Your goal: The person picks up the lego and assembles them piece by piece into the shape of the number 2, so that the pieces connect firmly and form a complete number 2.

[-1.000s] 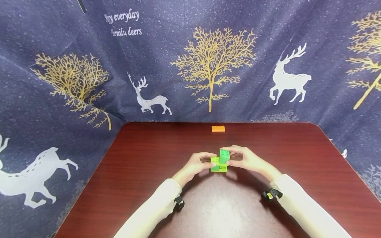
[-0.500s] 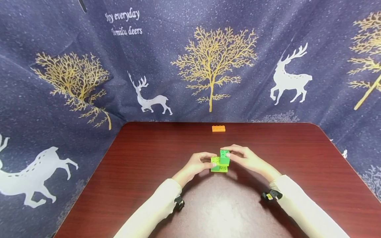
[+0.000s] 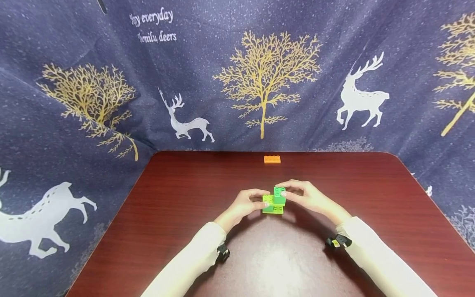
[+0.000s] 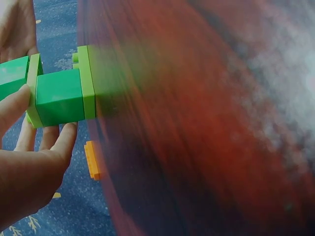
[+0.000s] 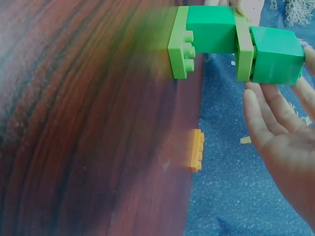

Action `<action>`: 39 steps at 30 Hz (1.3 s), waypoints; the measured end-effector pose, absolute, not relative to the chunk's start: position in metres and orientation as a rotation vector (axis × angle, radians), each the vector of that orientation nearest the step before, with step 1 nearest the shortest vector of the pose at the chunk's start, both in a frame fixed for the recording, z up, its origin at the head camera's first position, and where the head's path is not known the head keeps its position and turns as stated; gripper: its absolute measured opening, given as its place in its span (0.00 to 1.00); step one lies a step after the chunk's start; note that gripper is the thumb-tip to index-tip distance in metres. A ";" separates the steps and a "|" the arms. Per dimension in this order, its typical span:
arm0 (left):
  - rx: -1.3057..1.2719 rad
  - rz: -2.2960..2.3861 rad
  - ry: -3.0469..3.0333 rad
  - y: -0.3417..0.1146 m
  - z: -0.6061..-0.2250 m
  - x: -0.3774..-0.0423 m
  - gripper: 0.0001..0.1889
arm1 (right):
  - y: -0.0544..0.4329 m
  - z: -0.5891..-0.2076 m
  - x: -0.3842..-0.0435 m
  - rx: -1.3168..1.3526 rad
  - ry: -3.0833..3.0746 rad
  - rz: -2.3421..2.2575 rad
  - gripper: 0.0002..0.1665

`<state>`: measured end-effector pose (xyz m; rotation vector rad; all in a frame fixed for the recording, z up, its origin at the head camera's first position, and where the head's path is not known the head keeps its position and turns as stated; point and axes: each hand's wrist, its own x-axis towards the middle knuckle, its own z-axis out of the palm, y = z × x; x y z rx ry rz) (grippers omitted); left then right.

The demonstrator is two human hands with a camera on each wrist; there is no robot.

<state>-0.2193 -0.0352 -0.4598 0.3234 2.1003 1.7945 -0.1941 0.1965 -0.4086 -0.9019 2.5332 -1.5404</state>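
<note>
A stack of toy building bricks stands on the table. A lime plate [image 5: 178, 43] forms its base, with a lower green brick [image 4: 60, 97] on one end. Above that lies a second lime plate [image 5: 243, 46], and an upper green brick [image 3: 280, 196] sits on its right end. My left hand [image 3: 245, 205] grips the stack from the left, thumb at the upper plate and fingers on the far side around the lower brick. The right hand [image 3: 305, 197] holds the upper green brick, its thumb near the studded top and its fingers behind.
An orange brick [image 3: 272, 159] with studs lies near the table's far edge, beyond the stack. The brown table [image 3: 185, 185] ends at a dark blue cloth [image 3: 237, 82] printed with deer and trees. Both sleeves carry a small wrist camera.
My right thumb has moved up from the lower front of the upper green brick to its top. The left hand and the stack have stayed in place.
</note>
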 end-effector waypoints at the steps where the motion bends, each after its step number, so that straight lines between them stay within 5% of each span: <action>1: 0.324 1.795 2.100 -0.035 -0.460 -0.220 0.19 | 0.196 -0.409 -0.194 -0.902 2.534 -1.542 0.18; 39: 0.319 1.796 2.113 -0.035 -0.459 -0.219 0.19 | 0.208 -0.440 -0.207 -0.901 2.290 -1.692 0.23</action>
